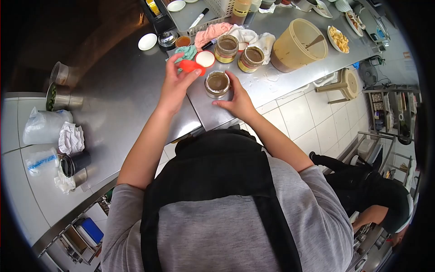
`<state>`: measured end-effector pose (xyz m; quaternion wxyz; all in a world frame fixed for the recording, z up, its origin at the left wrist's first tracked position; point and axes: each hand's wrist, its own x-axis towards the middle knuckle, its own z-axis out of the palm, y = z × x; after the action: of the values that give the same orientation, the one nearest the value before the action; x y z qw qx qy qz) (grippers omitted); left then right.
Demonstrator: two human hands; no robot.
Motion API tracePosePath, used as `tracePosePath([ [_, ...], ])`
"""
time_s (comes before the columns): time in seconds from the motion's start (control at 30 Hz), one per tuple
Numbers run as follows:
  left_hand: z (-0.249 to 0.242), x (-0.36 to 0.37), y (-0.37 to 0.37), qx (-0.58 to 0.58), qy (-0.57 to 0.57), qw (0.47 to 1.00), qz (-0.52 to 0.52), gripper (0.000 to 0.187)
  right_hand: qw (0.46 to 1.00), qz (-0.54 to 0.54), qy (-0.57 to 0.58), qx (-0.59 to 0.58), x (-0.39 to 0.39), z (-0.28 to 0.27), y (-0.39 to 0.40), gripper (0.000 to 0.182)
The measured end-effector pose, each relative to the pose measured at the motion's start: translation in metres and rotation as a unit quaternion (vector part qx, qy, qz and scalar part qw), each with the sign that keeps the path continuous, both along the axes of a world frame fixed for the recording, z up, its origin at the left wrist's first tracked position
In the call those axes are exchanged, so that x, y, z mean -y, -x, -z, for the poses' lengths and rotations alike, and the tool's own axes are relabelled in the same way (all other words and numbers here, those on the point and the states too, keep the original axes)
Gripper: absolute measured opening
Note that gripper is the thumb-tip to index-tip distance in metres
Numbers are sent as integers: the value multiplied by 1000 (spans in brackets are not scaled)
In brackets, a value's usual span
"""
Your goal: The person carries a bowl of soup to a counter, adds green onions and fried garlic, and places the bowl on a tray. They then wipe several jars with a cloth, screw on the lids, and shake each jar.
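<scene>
My left hand [178,84] pinches a red lid [192,67] between thumb and fingers, tilted, just above the steel table. Next to it lies another red lid [205,59], its white inner side facing up. My right hand [238,97] curves around the near glass jar [217,85], which has no lid on and is filled with a brown paste. Two more open jars of similar paste, one jar [226,48] and a second jar [251,59], stand just beyond. A green cloth [186,53] is bunched behind my left fingers.
A large plastic tub [299,45] with a utensil in it stands to the right, near a plate of yellowish food pieces [339,39]. Pink cloth [213,34] and a marker [209,44] lie behind the jars. At lower right, a person [380,197] bends by a rack.
</scene>
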<state>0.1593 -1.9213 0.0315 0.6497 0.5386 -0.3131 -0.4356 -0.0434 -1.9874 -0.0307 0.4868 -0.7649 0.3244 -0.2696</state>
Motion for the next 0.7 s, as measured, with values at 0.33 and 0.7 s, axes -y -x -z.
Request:
tracePosePath([
  [0.33,12,-7,17,400,23,907,125,53,998,54,21,39,-4,0,-15,85],
  [0.7,-53,17,13,698,-44,671,247,72,996,78,24,36,-2,-7,-22,80],
])
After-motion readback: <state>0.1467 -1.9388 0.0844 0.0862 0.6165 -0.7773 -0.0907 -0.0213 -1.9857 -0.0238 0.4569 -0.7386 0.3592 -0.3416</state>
